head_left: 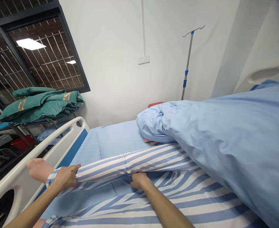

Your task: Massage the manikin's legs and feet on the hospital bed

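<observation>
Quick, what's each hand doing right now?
Left hand: closed, holding the striped gown sleeve near its cuff.
Right hand: closed, holding that sleeve's lower edge further up.

Hospital bed (35, 148): blue sheet (120, 139), bunched blue duvet (225, 148), striped pyjamas (177, 202).

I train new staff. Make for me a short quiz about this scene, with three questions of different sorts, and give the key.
1. What does the left hand grip?
2. True or false: the right hand touches the bed rail.
3. What colour is the folded quilt on the far left? A) blue B) green C) red

Key: 1. The striped sleeve. 2. False. 3. B.
</observation>
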A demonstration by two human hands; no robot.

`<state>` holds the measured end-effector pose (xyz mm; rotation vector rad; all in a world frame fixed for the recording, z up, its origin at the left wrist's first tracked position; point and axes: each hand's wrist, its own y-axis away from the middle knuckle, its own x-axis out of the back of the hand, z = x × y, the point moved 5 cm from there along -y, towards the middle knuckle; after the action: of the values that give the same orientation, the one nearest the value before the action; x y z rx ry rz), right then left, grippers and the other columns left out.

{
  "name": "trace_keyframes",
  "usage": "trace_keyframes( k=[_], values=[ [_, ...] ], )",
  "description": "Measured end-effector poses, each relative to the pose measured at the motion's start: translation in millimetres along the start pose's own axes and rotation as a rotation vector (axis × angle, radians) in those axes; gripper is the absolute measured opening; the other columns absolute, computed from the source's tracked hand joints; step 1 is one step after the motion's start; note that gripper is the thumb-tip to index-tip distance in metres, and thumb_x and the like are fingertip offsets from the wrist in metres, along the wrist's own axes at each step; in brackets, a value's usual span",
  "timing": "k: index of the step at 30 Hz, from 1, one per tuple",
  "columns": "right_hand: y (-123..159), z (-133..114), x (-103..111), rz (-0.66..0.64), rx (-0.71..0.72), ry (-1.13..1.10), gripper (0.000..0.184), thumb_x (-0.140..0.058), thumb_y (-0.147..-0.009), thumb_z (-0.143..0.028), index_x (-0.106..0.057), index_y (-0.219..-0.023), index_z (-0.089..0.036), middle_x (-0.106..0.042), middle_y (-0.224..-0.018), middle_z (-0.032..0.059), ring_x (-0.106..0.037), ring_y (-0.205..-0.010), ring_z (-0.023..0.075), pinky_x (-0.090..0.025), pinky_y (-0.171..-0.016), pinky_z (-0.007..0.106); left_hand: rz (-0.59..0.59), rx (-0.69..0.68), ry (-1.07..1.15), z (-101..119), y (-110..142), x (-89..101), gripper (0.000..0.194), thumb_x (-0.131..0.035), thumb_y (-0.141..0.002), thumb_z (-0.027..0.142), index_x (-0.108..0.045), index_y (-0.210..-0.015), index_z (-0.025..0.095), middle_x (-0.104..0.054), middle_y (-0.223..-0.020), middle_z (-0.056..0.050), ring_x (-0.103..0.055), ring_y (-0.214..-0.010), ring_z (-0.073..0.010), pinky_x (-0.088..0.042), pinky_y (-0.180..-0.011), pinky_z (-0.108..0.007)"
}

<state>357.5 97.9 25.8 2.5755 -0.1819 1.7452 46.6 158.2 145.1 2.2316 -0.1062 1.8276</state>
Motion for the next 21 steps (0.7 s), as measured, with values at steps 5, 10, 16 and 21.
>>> trace_keyframes(
  k=[5,10,16,21],
  values=[
    [-5,-2,-2,-0.086,0.052,0.008,0.025,-0.064,-0.06,-0.028,-0.069,-0.082,-0.017,-0.069,-0.093,0.0118,-0.062,-0.091,0.0247,-0.045,-0.077,0.03,0.033,-0.01,-0.033,-6,-9,-8.9,0.05,-0.054,-0.057,0.026,-0.054,-0.107,0.025,-0.065,-0.099,-0.008,-0.06,-0.088,-0.026,-0.04,-0.071,-0.03],
    [-15,-8,18,0.075,0.044,0.005,0.031,-0.049,-0.077,-0.025,-0.063,-0.102,-0.012,-0.064,-0.103,0.0161,-0.057,-0.1,0.0248,-0.038,-0.088,0.034,0.113,0.027,0.045,2,-12,-6.4,0.045,-0.055,-0.059,0.031,-0.053,-0.103,0.027,-0.066,-0.09,-0.004,-0.06,-0.082,-0.0234,-0.038,-0.063,-0.027],
    [-14,2,63,0.553,-0.034,0.045,0.039,-0.049,-0.077,-0.019,-0.053,-0.115,-0.011,-0.058,-0.106,0.0162,-0.049,-0.102,0.0271,-0.032,-0.092,0.041,0.25,0.08,0.331,64,-19,-11.4,0.042,-0.057,-0.059,0.032,-0.053,-0.101,0.029,-0.064,-0.081,0.002,-0.058,-0.078,-0.0199,-0.036,-0.059,-0.024],
    [-9,10,74,0.676,-0.07,0.042,0.052,-0.053,-0.072,-0.019,-0.046,-0.123,-0.01,-0.049,-0.119,0.018,-0.04,-0.112,0.0304,-0.025,-0.097,0.046,0.266,0.108,0.54,115,-26,-34.0,0.041,-0.058,-0.06,0.033,-0.054,-0.101,0.028,-0.063,-0.074,0.003,-0.058,-0.074,-0.0181,-0.036,-0.057,-0.023]
  ],
)
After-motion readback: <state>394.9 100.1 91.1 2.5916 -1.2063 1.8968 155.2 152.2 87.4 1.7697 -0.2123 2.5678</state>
